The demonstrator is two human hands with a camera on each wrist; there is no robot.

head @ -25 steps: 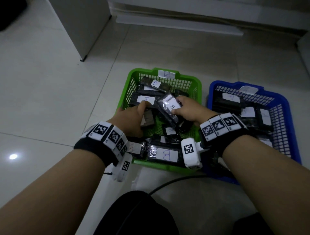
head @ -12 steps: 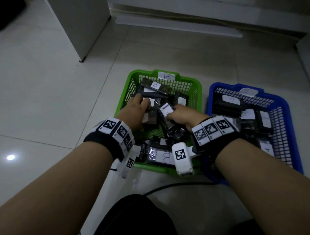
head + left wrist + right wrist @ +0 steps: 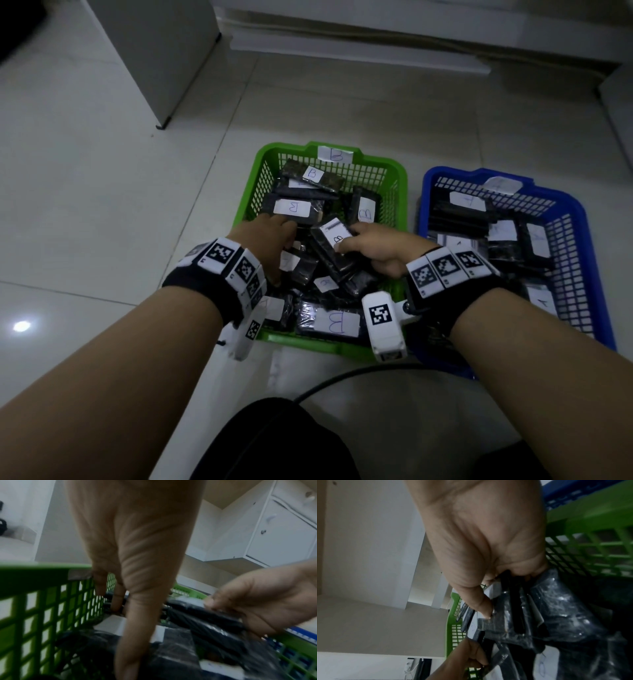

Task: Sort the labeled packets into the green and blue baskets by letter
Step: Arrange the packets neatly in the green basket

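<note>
- Packet (image 3: 334, 236) marked B: we see right hand (image 3: 373, 248) fingers pinching it, frame ctr, over green basket (image 3: 263, 164).
- Left hand (image 3: 265, 240) fingers curled among pkts; grip unclear.
- Blue basket (image 3: 579, 212) at right.

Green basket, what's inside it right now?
The green basket holds a pile of dark packets with white B labels. Both hands are in it: the right hand grips one B packet. Packets beneath the hands are hidden.
</note>
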